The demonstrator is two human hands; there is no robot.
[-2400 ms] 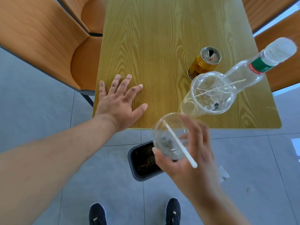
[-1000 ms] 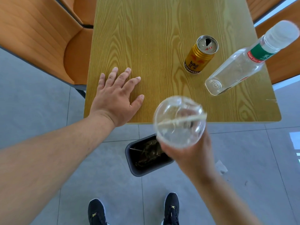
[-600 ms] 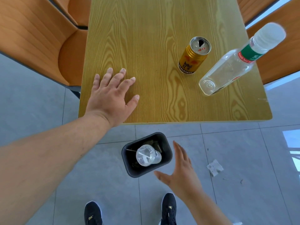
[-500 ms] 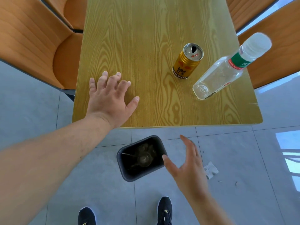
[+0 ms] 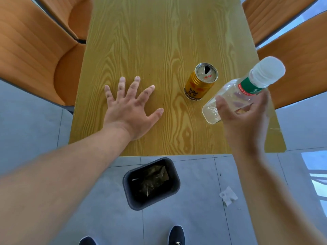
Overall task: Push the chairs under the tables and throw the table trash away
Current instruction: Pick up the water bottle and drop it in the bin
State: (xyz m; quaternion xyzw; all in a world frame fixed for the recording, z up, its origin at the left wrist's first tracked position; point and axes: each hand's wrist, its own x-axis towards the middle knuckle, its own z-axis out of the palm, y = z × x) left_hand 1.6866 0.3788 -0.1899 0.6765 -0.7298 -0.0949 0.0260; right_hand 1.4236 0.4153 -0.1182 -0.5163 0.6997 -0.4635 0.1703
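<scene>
Clear plastic bottle with white cap on wooden counter, right hand open around it, grip unclear; left hand flat, released.

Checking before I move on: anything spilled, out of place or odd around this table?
A crumpled scrap of paper lies on the floor right of the bin, outside it. No spill shows. On the table, can and bottle stand upright.

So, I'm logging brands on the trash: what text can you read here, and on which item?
"RedBull" on the gold can; the characters beneath it are too blurred to read.
Water bottle: its green and red label carries print, too small and blurred to read.
Nothing else bears text.
</scene>
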